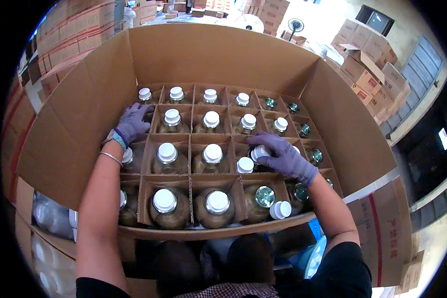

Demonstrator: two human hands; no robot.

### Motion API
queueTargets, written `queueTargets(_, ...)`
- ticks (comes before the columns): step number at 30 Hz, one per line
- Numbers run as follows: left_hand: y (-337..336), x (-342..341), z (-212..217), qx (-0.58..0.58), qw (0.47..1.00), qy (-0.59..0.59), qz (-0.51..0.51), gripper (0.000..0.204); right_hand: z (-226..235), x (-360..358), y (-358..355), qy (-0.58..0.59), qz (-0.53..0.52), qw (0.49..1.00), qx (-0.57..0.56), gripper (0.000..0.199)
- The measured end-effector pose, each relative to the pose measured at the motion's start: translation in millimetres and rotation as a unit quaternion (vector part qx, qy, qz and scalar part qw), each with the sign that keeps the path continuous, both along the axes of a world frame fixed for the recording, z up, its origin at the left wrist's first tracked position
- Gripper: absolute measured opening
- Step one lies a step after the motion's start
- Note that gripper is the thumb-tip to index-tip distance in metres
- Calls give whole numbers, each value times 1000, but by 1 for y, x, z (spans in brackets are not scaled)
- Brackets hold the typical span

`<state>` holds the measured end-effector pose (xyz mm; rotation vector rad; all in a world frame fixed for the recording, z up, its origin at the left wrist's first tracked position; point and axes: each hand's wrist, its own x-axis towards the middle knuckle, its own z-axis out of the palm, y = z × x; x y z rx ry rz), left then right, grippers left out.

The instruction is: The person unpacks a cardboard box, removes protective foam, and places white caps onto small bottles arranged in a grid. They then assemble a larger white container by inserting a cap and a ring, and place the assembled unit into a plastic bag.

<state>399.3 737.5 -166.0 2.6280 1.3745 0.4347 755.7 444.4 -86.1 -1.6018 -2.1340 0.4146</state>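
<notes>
The screw caps (164,200) are plain white; the uncapped glass bottles (265,196) glint green at the mouth. The carton (218,54) and its dividers (211,136) are brown. Left hand (133,122) and right hand (287,156) wear greyish-purple gloves. The wristband (115,137) is turquoise, the bangle (111,158) silver, the sleeves (345,270) black, the cloth (228,290) below finely checked dark and pale. A red stripe crosses the brown box (390,233) at right.

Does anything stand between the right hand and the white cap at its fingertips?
Nothing visible does: the right hand already has its fingers against the cap. A second cap sits just to the left, beside the grip rather than between hand and cap.
</notes>
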Motion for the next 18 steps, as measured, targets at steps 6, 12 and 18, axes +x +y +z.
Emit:
queueTargets(6,0,-3,-3,-7,1000,-28,-6,57,12,0,14,44,-73,991,104,55)
queueTargets(12,6,-7,-12,37,998,-32,-30,59,-16,-10,32,-295,-11,949,113,33)
queueTargets(18,6,-7,-13,15,999,-31,-12,62,-24,-24,33,-255,47,964,61,45)
